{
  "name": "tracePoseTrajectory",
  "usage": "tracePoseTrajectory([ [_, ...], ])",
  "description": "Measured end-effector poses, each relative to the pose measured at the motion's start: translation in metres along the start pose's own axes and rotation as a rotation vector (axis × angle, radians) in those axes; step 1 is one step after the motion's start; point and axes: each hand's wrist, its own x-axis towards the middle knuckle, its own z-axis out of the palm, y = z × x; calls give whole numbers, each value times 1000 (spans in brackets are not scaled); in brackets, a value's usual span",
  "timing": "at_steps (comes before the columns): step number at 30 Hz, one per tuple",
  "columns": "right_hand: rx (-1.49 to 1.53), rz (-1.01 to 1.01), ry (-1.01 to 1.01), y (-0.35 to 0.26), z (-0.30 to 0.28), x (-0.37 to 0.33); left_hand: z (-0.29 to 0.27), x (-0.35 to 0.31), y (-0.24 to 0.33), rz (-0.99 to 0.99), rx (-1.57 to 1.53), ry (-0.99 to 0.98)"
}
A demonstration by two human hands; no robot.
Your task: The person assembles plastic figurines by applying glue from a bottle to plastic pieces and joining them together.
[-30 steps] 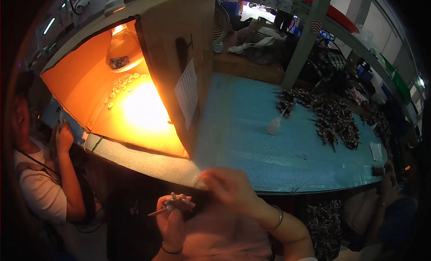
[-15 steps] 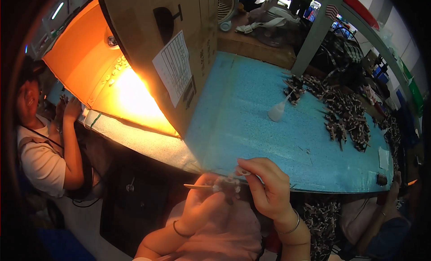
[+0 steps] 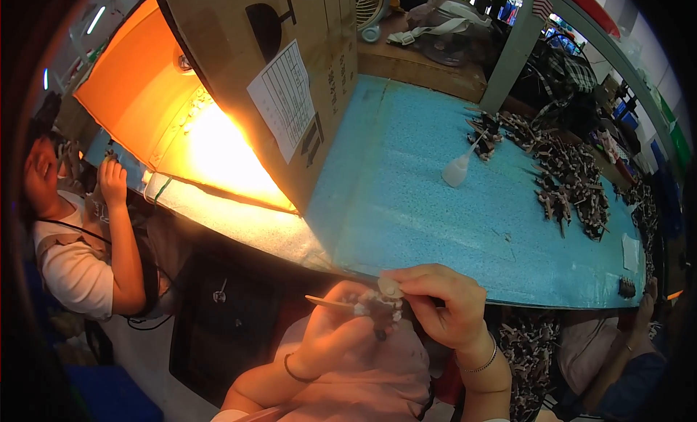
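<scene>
My left hand (image 3: pixel 330 331) is closed around a small dark brown and white figure (image 3: pixel 379 313) in front of the table edge. A thin orange-tan stick (image 3: pixel 327 301) pokes out to the left from the same hand. My right hand (image 3: pixel 451 304) pinches a small pale round piece (image 3: pixel 390 287) between thumb and fingertips. That piece sits at the top of the figure; whether the two touch I cannot tell. On the blue tabletop (image 3: pixel 392 211) a white squeeze bottle (image 3: pixel 456 170) with a thin nozzle stands, slightly tilted.
A cardboard box (image 3: pixel 239 73) with a glowing lamp inside stands at the left, small pieces in it. Heaps of dark brown and white figures (image 3: pixel 573 179) lie at the right. Another person (image 3: pixel 91 269) works at far left; another person's arm (image 3: pixel 639 327) shows at far right.
The pale round piece has come down closer to the figure and now shows its flat face. My right hand has turned, its fingers pointing more to the left. The view has shifted slightly.
</scene>
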Motion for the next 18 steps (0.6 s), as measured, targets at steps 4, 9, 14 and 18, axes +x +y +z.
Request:
tracePoseTrajectory([
  [4, 16, -98, -3, 4, 0, 1, 2, -2, 1, 5, 46, 15],
  [9, -3, -181, -66, 7, -2, 2, 2, -4, 1, -30, 55, 16],
  [14, -73, -189, -69, 7, -5, 4, 4, -3, 1, 134, 244, 76],
  [18, -190, -68, 130, -13, 6, -5, 3, 5, -3, 344, 349, 56],
])
